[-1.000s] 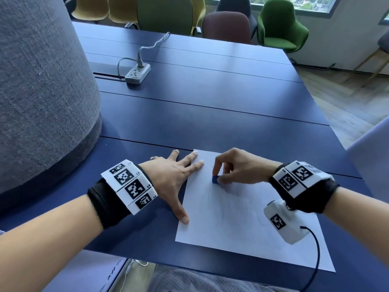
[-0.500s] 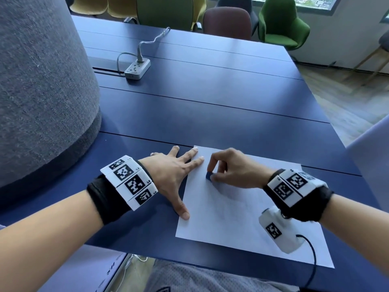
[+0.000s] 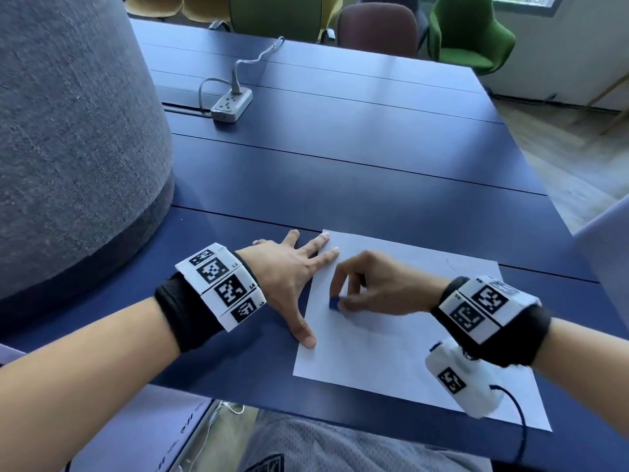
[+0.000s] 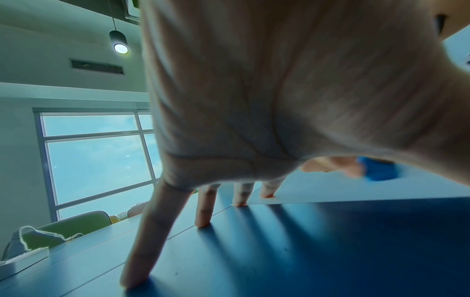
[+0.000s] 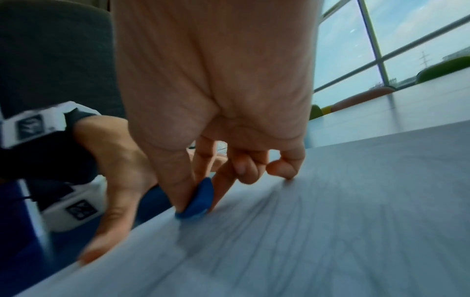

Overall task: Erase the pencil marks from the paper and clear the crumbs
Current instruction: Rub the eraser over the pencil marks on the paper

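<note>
A white sheet of paper (image 3: 391,352) lies on the dark blue table (image 3: 340,172) near its front edge. Faint pencil strokes show on it in the right wrist view, paper (image 5: 318,231). My right hand (image 3: 340,303) pinches a small blue eraser (image 3: 334,303) between thumb and fingers and presses it on the paper near its left edge; the eraser (image 5: 198,201) touches the sheet. My left hand (image 3: 292,284) lies flat with spread fingers, fingertips and thumb on the paper's left edge. The eraser (image 4: 379,168) also shows in the left wrist view. Crumbs are too small to make out.
A white power strip (image 3: 231,103) with its cable sits far back on the table. A large grey fabric-covered round form (image 3: 68,131) stands at the left. Chairs (image 3: 469,35) line the far side. The table's front edge runs just below the paper.
My right hand with the eraser has slid left and nearer across the paper, towards its left edge. My left hand keeps its place on the paper's edge.
</note>
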A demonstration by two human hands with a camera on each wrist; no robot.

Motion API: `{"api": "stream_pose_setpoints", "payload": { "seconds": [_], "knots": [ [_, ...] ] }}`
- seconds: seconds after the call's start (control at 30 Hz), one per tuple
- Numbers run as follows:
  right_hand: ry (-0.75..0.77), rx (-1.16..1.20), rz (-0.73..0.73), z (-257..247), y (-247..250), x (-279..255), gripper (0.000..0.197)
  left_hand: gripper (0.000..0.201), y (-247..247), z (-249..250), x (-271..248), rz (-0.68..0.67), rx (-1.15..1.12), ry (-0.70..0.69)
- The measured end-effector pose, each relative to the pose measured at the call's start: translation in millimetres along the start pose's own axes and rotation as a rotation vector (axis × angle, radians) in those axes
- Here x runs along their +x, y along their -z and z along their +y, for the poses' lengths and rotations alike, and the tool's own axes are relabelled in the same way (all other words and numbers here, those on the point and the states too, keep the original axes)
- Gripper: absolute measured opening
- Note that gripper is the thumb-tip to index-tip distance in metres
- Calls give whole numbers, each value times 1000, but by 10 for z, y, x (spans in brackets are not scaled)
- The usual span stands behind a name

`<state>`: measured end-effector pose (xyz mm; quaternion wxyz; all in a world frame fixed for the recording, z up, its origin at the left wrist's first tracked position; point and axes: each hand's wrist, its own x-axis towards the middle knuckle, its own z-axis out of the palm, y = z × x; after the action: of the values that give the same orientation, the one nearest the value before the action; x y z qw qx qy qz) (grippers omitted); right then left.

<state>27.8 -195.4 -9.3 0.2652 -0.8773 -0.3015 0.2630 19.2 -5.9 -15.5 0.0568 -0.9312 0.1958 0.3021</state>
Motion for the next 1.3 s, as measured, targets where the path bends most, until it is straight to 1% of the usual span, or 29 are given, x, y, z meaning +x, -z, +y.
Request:
{"api": "stream_pose_setpoints", "payload": {
  "seconds": [0.03,0.07,0.1,0.17,0.2,0.23,0.33,0.37,0.4,0.47,0.5,0.53,0.57,0.6,0.67,0.7,0.73,0.77,0.87,0.9,0.93,1.0,1.03,1.07,1.1,1.17,1.2,1.23,1.3],
  "knots": [
    [-7,15,53,11,13,19,8,147,1,-1,7,-1,-4,-1],
    [-5,23,63,14,5,11,7,147,3,-4,8,-3,-3,0],
    [8,22,24,9,-18,-19,8,147,6,-2,7,-5,2,2],
    [46,-6,-138,-37,-86,-90,10,148,2,6,6,-10,13,7],
    [56,-20,-187,-63,-87,-100,11,148,4,4,9,-11,17,7],
    [50,-30,-173,-61,-68,-70,11,148,3,3,9,-11,15,5],
    [6,-22,59,-3,21,70,9,146,11,-2,-5,7,4,-13],
    [4,-14,82,12,23,82,9,145,9,-1,-9,13,2,-17],
    [11,-9,49,9,11,65,9,145,10,1,-15,14,5,-16],
    [33,-33,-103,-35,-36,14,10,147,8,1,-20,4,12,-6],
    [32,-50,-143,-46,-36,8,10,148,6,3,-19,2,12,-3],
    [24,-61,-123,-46,-3,33,10,149,6,3,-17,3,9,-3],
    [11,-69,-52,-15,52,96,8,149,5,-1,-15,9,4,-7],
    [-14,-69,50,42,123,182,7,149,6,-7,-15,15,1,-11],
    [-95,-46,235,168,250,318,6,149,7,-11,-18,17,-2,-16],
    [-124,-25,282,211,274,350,6,149,6,-12,-21,15,-1,-17],
    [-126,-4,284,236,272,346,6,149,9,-8,-23,14,3,-17],
    [-105,3,240,233,244,310,5,149,10,-4,-22,14,6,-16],
    [-50,-26,-10,110,151,192,7,149,10,-5,-19,10,3,-11],
    [-52,-42,-27,105,172,207,8,149,10,-6,-17,9,2,-10],
    [-63,-48,21,132,217,254,8,149,12,-6,-19,7,0,-10],
    [-100,-17,180,205,296,339,6,149,13,-6,-17,9,-5,-15],
    [-109,4,232,231,294,355,6,149,9,-6,-14,10,-7,-16],
    [-103,21,237,236,266,336,5,149,10,-6,-13,10,-4,-15],
    [-79,22,195,229,217,296,5,149,11,-5,-13,9,-1,-14],
    [-36,9,33,155,120,208,5,149,6,-7,-15,7,-1,-14],
    [-32,1,-11,130,117,196,6,149,6,-9,-16,6,-5,-15],
    [-43,-1,9,135,143,221,8,149,7,-9,-15,5,-8,-16],
    [-73,13,144,141,191,261,8,149,8,-12,-11,8,-7,-18]
  ]
}}
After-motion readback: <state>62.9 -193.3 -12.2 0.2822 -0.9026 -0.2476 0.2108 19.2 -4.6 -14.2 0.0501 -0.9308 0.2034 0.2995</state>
